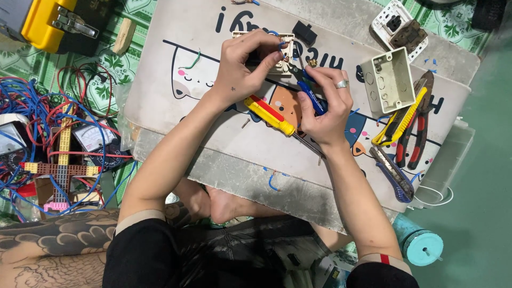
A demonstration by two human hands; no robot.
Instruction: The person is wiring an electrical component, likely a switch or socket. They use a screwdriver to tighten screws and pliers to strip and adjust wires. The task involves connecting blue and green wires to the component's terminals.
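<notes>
My left hand (241,68) grips a cream electrical socket part (281,53) with a blue wire looped at its top. Just right of it, my right hand (325,104) holds a blue-handled tool (311,96) whose tip points at the socket part. A yellow and red screwdriver (269,114) lies on the board between my two wrists. Both hands work over a pale low board (213,138) printed with cartoon cats.
A white wall box (388,81) and a switch plate (399,26) lie right of my hands. Pliers (413,128), yellow cutters and a utility knife (392,173) sit further right. Tangled blue and red wires with meters (53,133) lie left. A yellow case (50,21) is top left.
</notes>
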